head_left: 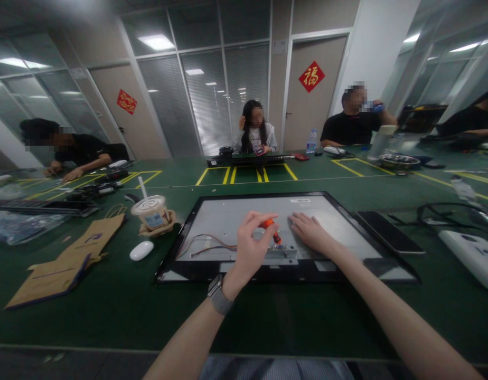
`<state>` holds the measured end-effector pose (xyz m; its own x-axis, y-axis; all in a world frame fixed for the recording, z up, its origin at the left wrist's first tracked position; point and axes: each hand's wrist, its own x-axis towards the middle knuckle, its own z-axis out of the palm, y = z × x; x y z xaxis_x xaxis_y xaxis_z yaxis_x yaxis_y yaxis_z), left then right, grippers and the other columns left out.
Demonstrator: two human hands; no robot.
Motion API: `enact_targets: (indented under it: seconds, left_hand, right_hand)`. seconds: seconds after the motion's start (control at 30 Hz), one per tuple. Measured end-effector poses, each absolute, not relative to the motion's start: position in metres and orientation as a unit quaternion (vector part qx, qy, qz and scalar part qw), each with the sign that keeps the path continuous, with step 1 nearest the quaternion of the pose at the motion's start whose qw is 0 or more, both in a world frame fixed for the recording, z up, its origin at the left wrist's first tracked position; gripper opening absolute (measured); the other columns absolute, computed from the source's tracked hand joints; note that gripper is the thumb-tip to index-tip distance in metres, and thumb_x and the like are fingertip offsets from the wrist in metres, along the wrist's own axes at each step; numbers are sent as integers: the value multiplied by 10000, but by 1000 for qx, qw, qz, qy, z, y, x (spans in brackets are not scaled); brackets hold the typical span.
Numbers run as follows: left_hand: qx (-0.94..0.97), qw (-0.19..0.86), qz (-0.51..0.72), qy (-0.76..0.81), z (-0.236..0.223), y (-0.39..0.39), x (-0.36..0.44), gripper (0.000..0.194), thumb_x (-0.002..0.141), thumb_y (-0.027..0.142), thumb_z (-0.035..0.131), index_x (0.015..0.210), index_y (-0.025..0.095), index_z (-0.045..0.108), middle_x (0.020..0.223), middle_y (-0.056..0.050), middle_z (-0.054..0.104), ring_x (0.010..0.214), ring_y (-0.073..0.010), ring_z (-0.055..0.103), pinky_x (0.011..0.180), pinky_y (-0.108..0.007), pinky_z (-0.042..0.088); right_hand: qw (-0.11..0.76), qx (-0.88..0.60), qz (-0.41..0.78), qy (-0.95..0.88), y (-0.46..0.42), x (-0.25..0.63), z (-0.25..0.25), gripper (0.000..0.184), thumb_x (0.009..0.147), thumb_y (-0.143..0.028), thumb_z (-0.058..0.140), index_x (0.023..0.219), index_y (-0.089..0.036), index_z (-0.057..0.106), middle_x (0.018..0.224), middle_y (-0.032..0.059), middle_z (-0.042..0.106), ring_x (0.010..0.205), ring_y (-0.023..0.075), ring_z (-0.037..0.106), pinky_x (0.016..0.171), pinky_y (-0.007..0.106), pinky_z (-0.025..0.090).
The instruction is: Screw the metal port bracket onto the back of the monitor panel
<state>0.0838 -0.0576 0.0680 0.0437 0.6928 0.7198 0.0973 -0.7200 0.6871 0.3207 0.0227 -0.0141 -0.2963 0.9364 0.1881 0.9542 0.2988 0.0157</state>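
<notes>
A flat display panel (212, 214) with a black frame lies back side up on the green table before me. My left hand (252, 240), with a watch (215, 290) on its wrist, pinches an orange-and-black screwdriver (270, 226). The tool tilts down toward a metal bracket (281, 254) along the panel's near side; its tip is too small to make out. My right hand (309, 232) rests flat on the panel's grey back, fingers stretched out, holding nothing. Thin cables (206, 237) run across the panel left of the bracket.
To the left stand a lidded drink cup (151, 211) with a straw, a white mouse (141, 250) and a brown paper bag (75, 258). On the right lie a black phone (388, 231) and a white device (469, 256). Several people sit around the table (121, 327).
</notes>
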Motion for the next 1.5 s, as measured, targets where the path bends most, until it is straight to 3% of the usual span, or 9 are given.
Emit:
enact_targets:
  seconds: [0.17, 0.47, 0.67, 0.93, 1.03, 1.13, 1.23, 1.37, 1.5]
  left_hand:
    - [653, 219, 646, 328, 67, -55, 84, 80, 850, 239, 756, 924, 216, 776, 852, -7, 551, 809, -142, 574, 796, -280, 498]
    - [665, 311, 614, 290, 69, -57, 81, 267, 1011, 244, 493, 1191, 194, 685, 1060, -80, 650, 991, -182, 639, 903, -329, 523]
    - [655, 269, 625, 328, 67, -53, 81, 176, 927, 286, 659, 1046, 213, 765, 973, -42, 576, 890, -154, 602, 876, -311, 515]
    - [665, 331, 609, 279, 71, -55, 80, 304, 1020, 245, 472, 1236, 187, 677, 1068, -80, 680, 1023, -179, 651, 956, -347, 511]
    - [669, 310, 612, 285, 70, -54, 80, 254, 991, 280, 551, 1154, 206, 731, 1097, -82, 657, 1039, -187, 637, 950, -352, 513]
    - [665, 275, 623, 305, 70, -54, 80, 189, 931, 311, 661, 1056, 224, 774, 976, -49, 607, 914, -163, 627, 889, -330, 523]
    - [667, 276, 622, 305, 72, -54, 80, 212, 967, 290, 598, 1078, 217, 763, 935, -47, 619, 887, -159, 637, 872, -323, 526]
    - [666, 323, 610, 282, 73, -56, 79, 292, 1019, 269, 480, 1198, 192, 699, 1070, -89, 696, 1018, -186, 670, 950, -346, 524]
    - [674, 324, 602, 280, 69, -55, 81, 250, 985, 284, 564, 1159, 198, 721, 1088, -89, 688, 1041, -195, 658, 949, -339, 520]
  right_hand:
    - [77, -589, -57, -802, 23, 321, -15, 503, 1034, -293, 302, 1480, -187, 510, 1563, 167, 476, 1432, 316, 435, 1124, 584, 366]
    - [90, -584, -44, -806, 22, 322, -14, 521, 1032, -309, 272, 1482, -202, 511, 1568, 166, 469, 1436, 324, 425, 1126, 608, 353]
    - [82, -587, -44, -804, 22, 321, -13, 512, 1031, -301, 289, 1477, -192, 516, 1565, 168, 473, 1434, 327, 429, 1124, 594, 364]
    - [80, -589, -42, -803, 21, 321, -13, 523, 1035, -307, 274, 1485, -176, 506, 1576, 169, 458, 1440, 323, 421, 1136, 590, 346]
    - [89, -587, -40, -803, 22, 321, -14, 520, 1028, -303, 281, 1484, -204, 512, 1567, 165, 471, 1433, 325, 430, 1129, 612, 344]
    - [92, -586, -36, -804, 22, 322, -12, 517, 1024, -301, 290, 1482, -224, 517, 1561, 154, 482, 1429, 323, 438, 1127, 608, 349]
    - [85, -586, -34, -805, 21, 322, -10, 520, 1029, -316, 290, 1487, -211, 511, 1572, 151, 469, 1437, 318, 428, 1134, 582, 354]
    - [84, -588, -36, -803, 21, 322, -11, 521, 1035, -322, 281, 1485, -201, 513, 1572, 157, 467, 1442, 312, 421, 1136, 572, 357]
    - [86, -591, -42, -801, 23, 322, -15, 515, 1028, -305, 292, 1484, -216, 512, 1569, 151, 473, 1441, 317, 421, 1134, 594, 348]
